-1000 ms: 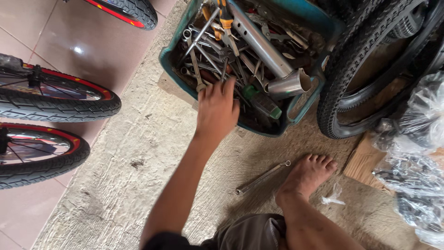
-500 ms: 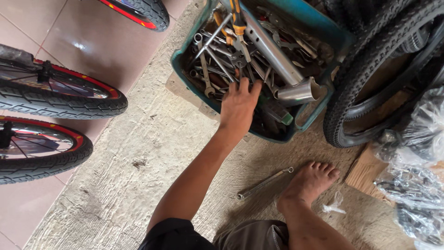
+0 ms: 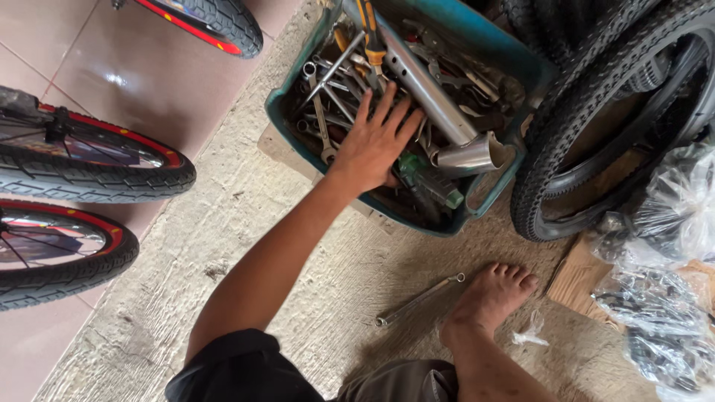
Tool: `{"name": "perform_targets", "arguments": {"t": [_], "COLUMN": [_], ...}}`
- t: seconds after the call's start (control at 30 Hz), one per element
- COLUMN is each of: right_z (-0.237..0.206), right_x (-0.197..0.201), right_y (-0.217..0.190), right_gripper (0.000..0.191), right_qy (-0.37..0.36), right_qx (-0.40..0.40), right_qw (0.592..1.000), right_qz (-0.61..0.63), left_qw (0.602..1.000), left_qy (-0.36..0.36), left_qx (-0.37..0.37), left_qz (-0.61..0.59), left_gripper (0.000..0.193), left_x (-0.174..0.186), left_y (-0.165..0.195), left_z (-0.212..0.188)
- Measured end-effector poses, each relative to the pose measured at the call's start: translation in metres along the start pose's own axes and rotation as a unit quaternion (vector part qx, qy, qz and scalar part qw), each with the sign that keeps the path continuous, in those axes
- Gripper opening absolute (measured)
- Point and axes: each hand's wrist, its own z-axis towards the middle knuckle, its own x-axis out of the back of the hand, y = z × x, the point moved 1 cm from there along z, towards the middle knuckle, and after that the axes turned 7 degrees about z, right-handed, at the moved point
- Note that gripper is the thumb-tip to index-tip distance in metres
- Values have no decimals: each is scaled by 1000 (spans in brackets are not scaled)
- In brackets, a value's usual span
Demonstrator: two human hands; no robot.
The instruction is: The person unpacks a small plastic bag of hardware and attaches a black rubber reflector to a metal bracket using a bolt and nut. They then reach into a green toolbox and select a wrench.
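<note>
Our left hand (image 3: 372,145) has pushed deeper into the teal bin (image 3: 287,123) than it was a second ago. Then the palm lay at the bin's near rim; now it sits over the middle of the pile, fingers (image 3: 406,126) spread flat and released, closed on nothing. The fingertips rest among the wrenches (image 3: 320,104) and against the side of the long metal tube (image 3: 424,85) that runs slantwise across the bin. A green-handled tool (image 3: 432,182) lies just beside the heel of the hand, toward the near wall.

The spread fingers and the shift inward read to us as sifting through the tools, not yet a pick: no tool has left the pile.

The right hand is not in view.

On the concrete floor (image 3: 134,313), well apart from the bin, a single spanner (image 3: 418,300) lies near our bare foot (image 3: 491,298). A loose black tyre (image 3: 596,126) leans against the bin's right side, and two red-rimmed bicycle wheels (image 3: 82,171) stand at the left on the tiles. Clear plastic bags (image 3: 670,260) are heaped at the far right.
</note>
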Motion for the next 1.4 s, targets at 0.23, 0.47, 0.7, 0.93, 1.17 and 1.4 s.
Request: {"name": "perform_targets", "arguments": {"t": [0.23,0.47,0.7,0.93,1.17,1.4], "right_z": [4,21,34,31,57,97], "right_x": [-10,-41,-52,-44,-28,-60], "right_y": [-4,-13,-7,4,-7,-24], "right_gripper": [101,93,84,74,78,54], "right_qy": [20,38,37,-8,-31,5], "right_qx": [-13,-16,-14,2,-6,-69], "right_qw": [1000,999,999,1000,999,996], "right_qz": [-1,-22,-14,2,-35,-53], "left_qw": [996,992,986,975,960,955], "left_qy": [-24,35,127,164,211,230], "left_qx": [-65,-101,-69,-62,-23,-27], "left_qz": [53,66,-83,-138,-185,-184], "left_gripper": [132,125,74,60,49,73], "left_x": [-23,-30,-23,-18,-29,-11], "left_y": [-3,-11,-31,-23,-39,-42], "left_z": [0,18,42,49,73,88]}}
